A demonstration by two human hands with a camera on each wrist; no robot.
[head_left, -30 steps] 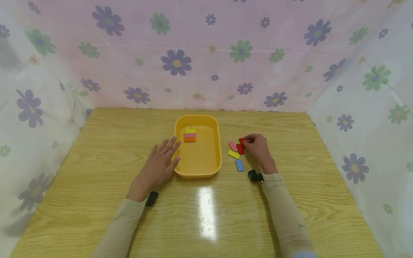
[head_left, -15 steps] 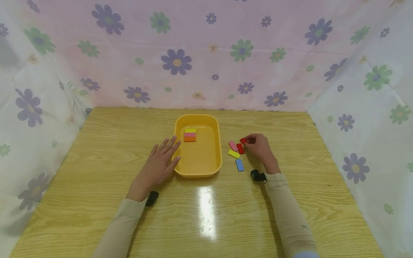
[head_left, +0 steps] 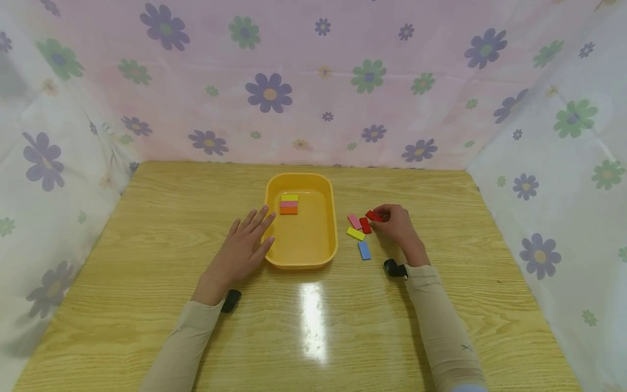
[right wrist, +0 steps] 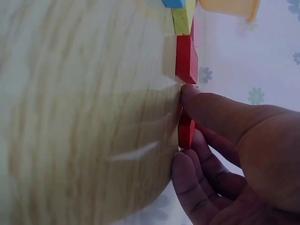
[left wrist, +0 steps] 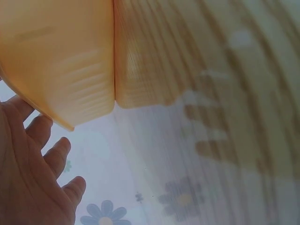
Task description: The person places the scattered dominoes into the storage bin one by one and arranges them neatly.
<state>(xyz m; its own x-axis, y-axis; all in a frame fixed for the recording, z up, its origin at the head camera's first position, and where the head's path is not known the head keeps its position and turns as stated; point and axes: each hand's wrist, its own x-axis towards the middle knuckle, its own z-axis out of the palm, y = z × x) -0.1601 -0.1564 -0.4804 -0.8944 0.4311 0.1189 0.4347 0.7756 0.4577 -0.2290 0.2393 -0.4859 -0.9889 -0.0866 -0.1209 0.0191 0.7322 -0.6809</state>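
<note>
My left hand (head_left: 239,251) lies with its fingers spread and straight at the left rim of a yellow plastic tray (head_left: 303,250); the left wrist view has the fingertips touching the tray's outer wall (left wrist: 70,61). Right of the tray, my right hand (head_left: 397,226) pinches a small red block (head_left: 374,216) low at the table, thumb on one side and fingers on the other. Close beside it lies a second red block (head_left: 365,225). A pink block (head_left: 354,221), a yellow block (head_left: 355,234) and a blue block (head_left: 364,250) are grouped nearby.
Inside the tray, a yellow block (head_left: 289,197), a pink block (head_left: 289,204) and an orange block (head_left: 289,210) sit side by side at the upper left. The wooden table (head_left: 264,337) is bounded by flowered cloth (head_left: 303,54) at the back and sides.
My right hand has shifted slightly right, and the red block in its fingers has turned and moved a little away from the other red block. The left hand stays where it was.
</note>
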